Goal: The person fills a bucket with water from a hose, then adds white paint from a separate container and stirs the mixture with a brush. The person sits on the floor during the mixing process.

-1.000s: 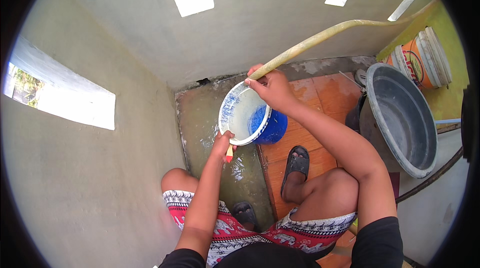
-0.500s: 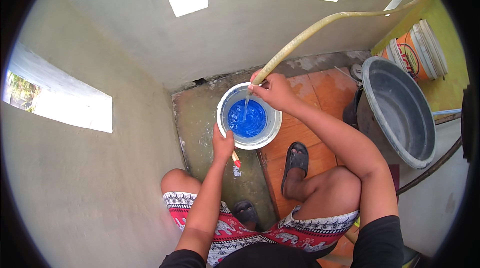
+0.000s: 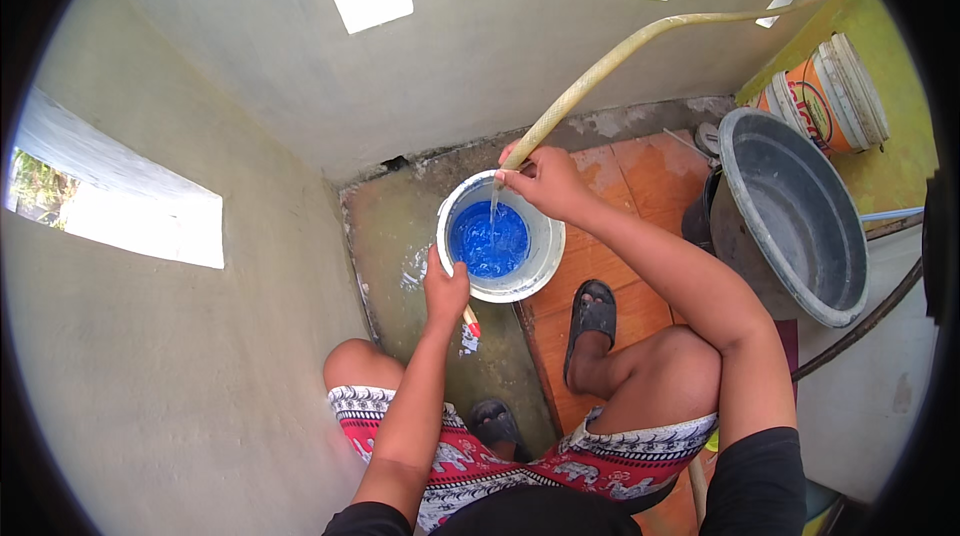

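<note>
A white bucket (image 3: 549, 256) with vivid blue liquid (image 3: 488, 240) in its bottom is in front of me, over the wet floor and the edge of the orange tiles. My left hand (image 3: 446, 288) is closed on its near left rim. Below that hand a pale handle with a red end (image 3: 472, 320) sticks out; the rest is hidden, and I cannot tell whether my fingers hold it. Over the far rim, my right hand (image 3: 548, 184) grips the end of a yellowish hose (image 3: 590, 76). A thin stream of water runs from it into the blue liquid, rippling the surface.
A large grey basin (image 3: 800, 221) stands tilted at the right, with an orange and white bucket (image 3: 825, 101) behind it. Orange tiles (image 3: 560, 336) border wet grey concrete (image 3: 400, 236). Bare walls (image 3: 250, 56) rise ahead and at the left. My sandalled foot (image 3: 594, 321) is near the bucket.
The bucket leans slightly differently, and the blue liquid has shifted a little to the left within it. Both hands keep their grips, and water still runs from the hose.
</note>
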A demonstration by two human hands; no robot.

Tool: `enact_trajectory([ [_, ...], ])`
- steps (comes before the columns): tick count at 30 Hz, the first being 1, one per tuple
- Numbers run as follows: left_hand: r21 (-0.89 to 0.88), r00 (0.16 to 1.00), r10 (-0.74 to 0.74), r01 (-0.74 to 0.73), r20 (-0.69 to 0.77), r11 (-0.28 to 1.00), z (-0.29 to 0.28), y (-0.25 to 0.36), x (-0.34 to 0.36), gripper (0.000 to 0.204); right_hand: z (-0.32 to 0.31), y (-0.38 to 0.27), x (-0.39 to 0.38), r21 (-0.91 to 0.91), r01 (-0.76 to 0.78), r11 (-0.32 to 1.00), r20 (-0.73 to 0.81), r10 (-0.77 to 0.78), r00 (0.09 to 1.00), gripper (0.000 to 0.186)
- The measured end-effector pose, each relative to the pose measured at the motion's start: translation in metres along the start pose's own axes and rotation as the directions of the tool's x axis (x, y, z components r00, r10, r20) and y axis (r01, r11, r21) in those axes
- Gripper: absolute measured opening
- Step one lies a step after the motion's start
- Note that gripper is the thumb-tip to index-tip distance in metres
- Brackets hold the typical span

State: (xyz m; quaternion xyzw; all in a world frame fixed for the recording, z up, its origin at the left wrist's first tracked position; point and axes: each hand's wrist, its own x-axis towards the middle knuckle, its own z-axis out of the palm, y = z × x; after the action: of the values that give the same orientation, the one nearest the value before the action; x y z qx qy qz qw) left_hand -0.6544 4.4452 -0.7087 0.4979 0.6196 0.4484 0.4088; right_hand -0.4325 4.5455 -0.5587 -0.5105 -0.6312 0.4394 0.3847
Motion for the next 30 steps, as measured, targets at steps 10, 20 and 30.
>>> enact_trajectory([
  [10, -0.045, 0.997, -0.074, 0.073, -0.024, 0.996, -0.002, 0.001, 0.000, 0.047, -0.007, 0.007, -0.005, -0.132, -0.145, 0.981, 0.202, 0.170, 0.964, 0.023],
  [20, -0.068, 0.983, -0.182, 0.181, -0.006, 0.981, -0.001, 0.002, -0.004, 0.046, -0.018, 0.002, 0.003, -0.145, -0.027, 0.989, 0.091, 0.040, 0.995, 0.022],
  [30, -0.037, 0.996, 0.062, -0.064, -0.072, 0.997, 0.006, 0.005, -0.011, 0.048, -0.017, -0.001, 0.006, -0.095, 0.064, 0.993, 0.041, -0.060, 0.997, 0.025],
])
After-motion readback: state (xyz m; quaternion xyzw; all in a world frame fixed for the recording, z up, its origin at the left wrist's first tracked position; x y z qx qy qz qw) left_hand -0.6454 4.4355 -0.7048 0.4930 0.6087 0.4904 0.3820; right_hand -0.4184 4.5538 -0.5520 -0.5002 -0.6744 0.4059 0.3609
